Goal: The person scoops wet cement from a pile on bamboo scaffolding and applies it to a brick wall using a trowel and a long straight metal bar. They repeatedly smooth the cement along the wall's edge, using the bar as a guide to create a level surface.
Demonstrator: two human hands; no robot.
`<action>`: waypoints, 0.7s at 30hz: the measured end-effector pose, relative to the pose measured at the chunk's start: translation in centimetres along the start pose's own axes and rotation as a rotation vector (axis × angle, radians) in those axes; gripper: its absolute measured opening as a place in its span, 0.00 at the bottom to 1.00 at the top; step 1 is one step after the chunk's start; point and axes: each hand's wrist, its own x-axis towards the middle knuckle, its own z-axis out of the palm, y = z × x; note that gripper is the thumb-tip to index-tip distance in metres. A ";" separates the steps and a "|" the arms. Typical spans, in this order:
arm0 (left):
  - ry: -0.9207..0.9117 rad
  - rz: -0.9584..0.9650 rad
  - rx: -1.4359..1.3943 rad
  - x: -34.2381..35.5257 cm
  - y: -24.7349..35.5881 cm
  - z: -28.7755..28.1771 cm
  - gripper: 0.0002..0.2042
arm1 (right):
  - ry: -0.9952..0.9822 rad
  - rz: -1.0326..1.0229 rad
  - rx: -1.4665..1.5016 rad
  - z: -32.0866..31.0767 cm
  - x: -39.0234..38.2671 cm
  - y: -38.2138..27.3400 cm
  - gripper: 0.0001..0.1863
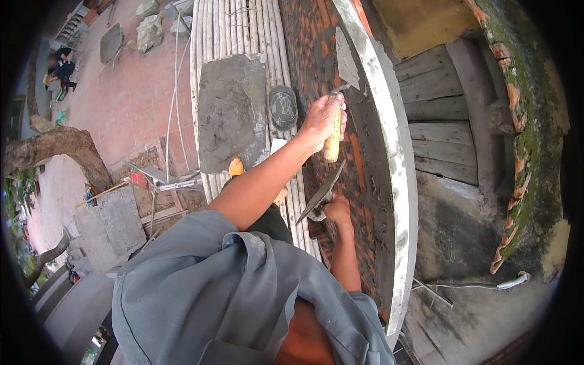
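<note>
My left hand [323, 119] grips the pale wooden handle [332, 146] of a trowel, whose mortar-smeared blade [347, 58] lies at the band of grey mortar along the brick wall [313, 67], beside a long white straight strip [390, 134]. Lower down, my right hand [336, 208] holds a flat grey metal tool [319, 193], seen edge-on near the wall. Left of my hands, a board [228, 106] of wet mortar and a dark oval tub [283, 106] rest on a bamboo pole platform [240, 27].
Below the platform at left are a tiled yard [134, 97], rubble sacks [149, 33], ropes, a tree trunk [79, 152] and concrete slabs [109, 225]. A person [61, 73] in dark clothes is at far left. A mossy tiled roof edge [511, 182] runs down the right.
</note>
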 end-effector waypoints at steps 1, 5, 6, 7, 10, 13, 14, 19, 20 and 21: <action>0.030 -0.019 -0.001 1.0 0.6 -0.3 0.14 | 0.011 -0.006 0.001 0.0 0.0 0.0 0.20; 0.179 0.017 0.225 6.0 2.7 0.0 0.11 | 0.033 -0.004 0.066 -0.1 -0.6 -0.1 0.19; 0.218 0.023 0.296 6.8 2.8 0.3 0.11 | 0.022 0.003 0.094 0.0 -0.8 -0.1 0.19; 0.228 0.068 0.339 7.6 2.7 0.8 0.11 | 0.032 0.000 0.084 0.0 -1.0 -0.1 0.19; 0.282 0.182 0.490 8.6 1.9 1.7 0.13 | 0.019 0.013 0.066 0.3 -1.4 0.4 0.19; 0.286 0.199 0.577 7.7 0.5 2.2 0.13 | 0.004 0.018 0.025 1.1 -1.3 1.1 0.20; 0.269 0.202 0.568 7.1 0.0 2.2 0.14 | -0.008 0.016 0.015 1.4 -1.1 1.3 0.20; 0.142 0.086 0.375 1.6 -1.5 2.6 0.13 | -0.024 0.016 -0.043 2.3 0.1 1.6 0.20; 0.105 0.076 0.305 0.4 -1.6 2.4 0.13 | -0.033 0.013 -0.021 2.2 0.1 1.5 0.20; 0.092 0.045 0.276 -0.7 -1.6 1.9 0.13 | -0.046 0.011 -0.001 2.1 0.0 1.4 0.20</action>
